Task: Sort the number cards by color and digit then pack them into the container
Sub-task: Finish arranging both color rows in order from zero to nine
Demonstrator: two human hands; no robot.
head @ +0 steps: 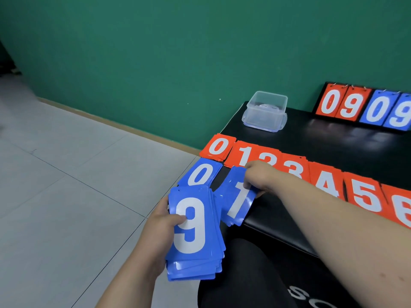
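My left hand (159,227) grips a thick stack of blue number cards (195,247) with a white 9 on top, held off the table's left edge. My right hand (259,177) pinches the top of a blue 1 card (236,206) over a small blue pile on the black table (311,138). A blue 0 pile (200,173) lies just left of it. Behind runs a row of red piles: 0 (219,147), 1 (245,153), then 2 and 3 partly hidden by my hand, 4 (325,183), 5 (363,195), 6 (400,207). A clear plastic container (265,111) stands at the table's far left corner.
A flip scoreboard (364,106) showing red 0 9 and blue 0 9 stands against the green wall at the back right. Grey tiled floor lies to the left of the table. My dark-clothed leg (244,274) is below the table's front edge.
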